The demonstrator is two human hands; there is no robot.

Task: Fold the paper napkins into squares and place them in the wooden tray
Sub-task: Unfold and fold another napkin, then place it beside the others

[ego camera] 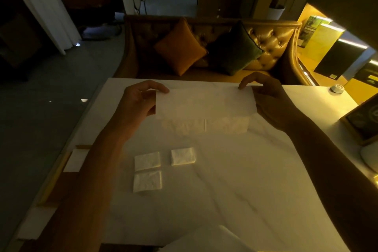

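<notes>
I hold a white paper napkin (pixel 204 103) above the far part of the white marble table (pixel 235 180). My left hand (pixel 139 102) pinches its left edge and my right hand (pixel 268 98) pinches its right edge, so the sheet hangs stretched between them. Its lower part (pixel 204 126) looks thin and see-through. Three folded napkin squares lie on the table nearer me: one (pixel 147 160), one to its right (pixel 183 156), and one below (pixel 147 181). A wooden tray (pixel 59 172) with white napkins in it sits along the table's left edge, partly behind my left forearm.
More white paper (pixel 208 239) lies at the table's near edge. A framed dark board (pixel 362 122) and a small white round object (pixel 337 88) stand at the right. Beyond the table is a tufted sofa (pixel 272 43) with an orange cushion (pixel 180 47) and a green one (pixel 235 47).
</notes>
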